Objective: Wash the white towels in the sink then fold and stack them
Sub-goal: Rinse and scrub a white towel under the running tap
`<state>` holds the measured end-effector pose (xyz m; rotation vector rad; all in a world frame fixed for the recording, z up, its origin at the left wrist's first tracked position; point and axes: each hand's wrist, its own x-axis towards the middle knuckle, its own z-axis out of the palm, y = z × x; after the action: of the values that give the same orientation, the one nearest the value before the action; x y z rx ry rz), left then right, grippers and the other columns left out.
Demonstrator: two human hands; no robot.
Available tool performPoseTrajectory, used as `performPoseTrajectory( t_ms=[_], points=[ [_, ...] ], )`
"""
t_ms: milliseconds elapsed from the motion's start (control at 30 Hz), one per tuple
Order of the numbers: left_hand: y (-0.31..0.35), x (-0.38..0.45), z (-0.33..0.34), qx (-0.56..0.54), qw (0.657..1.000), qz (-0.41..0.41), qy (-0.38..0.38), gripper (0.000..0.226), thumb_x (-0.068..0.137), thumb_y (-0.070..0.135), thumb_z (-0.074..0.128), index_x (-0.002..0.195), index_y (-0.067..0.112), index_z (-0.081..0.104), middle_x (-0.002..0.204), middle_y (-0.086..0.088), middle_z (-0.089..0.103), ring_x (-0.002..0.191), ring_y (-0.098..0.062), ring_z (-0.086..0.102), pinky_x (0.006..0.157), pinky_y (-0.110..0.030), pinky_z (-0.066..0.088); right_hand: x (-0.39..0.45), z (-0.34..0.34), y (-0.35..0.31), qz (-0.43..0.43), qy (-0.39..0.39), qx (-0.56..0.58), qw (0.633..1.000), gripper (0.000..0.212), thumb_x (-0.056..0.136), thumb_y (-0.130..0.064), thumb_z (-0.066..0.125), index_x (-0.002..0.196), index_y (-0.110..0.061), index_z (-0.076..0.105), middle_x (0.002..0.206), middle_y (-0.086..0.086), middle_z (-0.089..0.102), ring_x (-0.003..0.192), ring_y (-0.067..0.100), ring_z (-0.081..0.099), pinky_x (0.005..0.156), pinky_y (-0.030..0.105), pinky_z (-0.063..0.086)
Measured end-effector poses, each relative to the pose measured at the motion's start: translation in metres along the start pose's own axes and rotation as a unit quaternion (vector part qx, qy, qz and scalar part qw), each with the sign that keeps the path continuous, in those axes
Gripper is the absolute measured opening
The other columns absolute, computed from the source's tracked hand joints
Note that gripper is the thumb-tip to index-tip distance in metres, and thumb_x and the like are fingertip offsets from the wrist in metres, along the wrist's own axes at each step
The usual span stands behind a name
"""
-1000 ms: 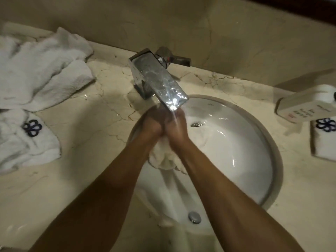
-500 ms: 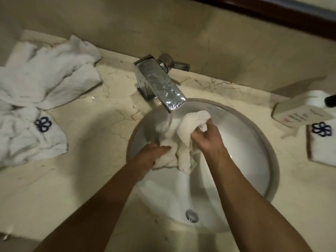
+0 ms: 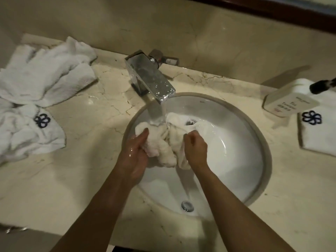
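Spreading across the whole view: a cracked cream marble counter point(image 3: 87, 179), running off the left, right and bottom edges. Sinking into it at centre, a round white sink point(image 3: 241, 160), holding one wet white towel point(image 3: 163, 146) bunched in its 11 o'clock part, directly under water falling from the square chrome faucet point(image 3: 151, 79) at 12 o'clock of the bowl. Lying at 9 o'clock on the counter, a rumpled heap of white towels point(image 3: 36, 91), count unclear, cut by the left edge, showing one dark flower emblem. Sitting at 3 o'clock, a folded towel point(image 3: 320, 135), partly cut off, bearing a second emblem, with one white bottle point(image 3: 283, 102) lying beside it, label too small for reading. Gripping the wet towel from 8 o'clock, left hand point(image 3: 134, 155), fingers curling into the cloth; clenching it from 4 o'clock, right hand point(image 3: 195, 146), fist closed, fingertips hidden.
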<state>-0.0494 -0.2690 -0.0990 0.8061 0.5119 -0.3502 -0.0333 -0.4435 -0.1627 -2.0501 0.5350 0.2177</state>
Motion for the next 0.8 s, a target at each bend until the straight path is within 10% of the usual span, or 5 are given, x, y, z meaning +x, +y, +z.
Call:
performPoseTrajectory(
  t_ms=[233, 433, 533, 633, 800],
  points=[
    [0.02, -0.012, 0.003, 0.114, 0.993, 0.009, 0.006, 0.045, 0.1, 0.023, 0.052, 0.144, 0.012, 0.046, 0.138, -0.017, 0.058, 0.128, -0.035, 0.056, 0.106, -0.054, 0.045, 0.005, -0.055, -0.022, 0.232, 0.02, 0.532, 0.814, 0.021, 0.086, 0.001, 0.046, 0.092, 0.003, 0.066, 0.084, 0.016, 0.066, 0.079, 0.031, 0.064, 0.071, 0.033, 0.057],
    [0.038, -0.019, 0.01, -0.004, 0.997, -0.078, -0.012, 0.047, 0.091, 0.016, 0.056, 0.137, 0.007, 0.054, 0.123, -0.017, 0.062, 0.102, -0.027, 0.068, 0.076, -0.037, 0.06, -0.013, -0.059, -0.022, 0.058, 0.176, -0.107, 0.977, 0.032, 0.094, -0.024, 0.063, 0.12, -0.007, 0.057, 0.123, 0.014, 0.054, 0.113, 0.033, 0.051, 0.093, 0.039, 0.04],
    [0.03, -0.021, 0.02, -0.042, 0.995, -0.089, -0.011, 0.032, 0.096, 0.015, 0.047, 0.094, 0.01, 0.079, 0.101, -0.012, 0.073, 0.089, -0.022, 0.073, 0.078, -0.037, 0.06, -0.042, -0.03, -0.036, 0.082, 0.043, 0.074, 0.993, 0.039, 0.095, -0.044, 0.062, 0.091, -0.006, 0.066, 0.091, 0.006, 0.069, 0.09, 0.029, 0.062, 0.079, 0.034, 0.047],
    [0.022, -0.027, 0.023, -0.091, 0.992, -0.091, 0.0, 0.052, 0.103, 0.019, 0.035, 0.083, 0.007, 0.081, 0.101, -0.015, 0.075, 0.093, -0.025, 0.073, 0.091, -0.044, 0.053, -0.065, 0.001, -0.042, 0.322, -0.18, 0.334, 0.867, 0.075, 0.088, -0.073, 0.053, 0.103, -0.002, 0.072, 0.09, 0.013, 0.075, 0.082, 0.026, 0.07, 0.077, 0.037, 0.055],
    [0.023, -0.026, 0.013, -0.152, 0.984, -0.085, 0.033, 0.039, 0.095, 0.021, 0.047, 0.119, -0.006, 0.063, 0.121, -0.025, 0.066, 0.109, -0.035, 0.067, 0.093, -0.051, 0.054, -0.052, 0.028, -0.032, 0.378, -0.234, 0.504, 0.741, 0.075, 0.083, -0.063, 0.07, 0.137, -0.012, 0.06, 0.121, 0.011, 0.065, 0.11, 0.024, 0.063, 0.102, 0.04, 0.047]
  ],
)
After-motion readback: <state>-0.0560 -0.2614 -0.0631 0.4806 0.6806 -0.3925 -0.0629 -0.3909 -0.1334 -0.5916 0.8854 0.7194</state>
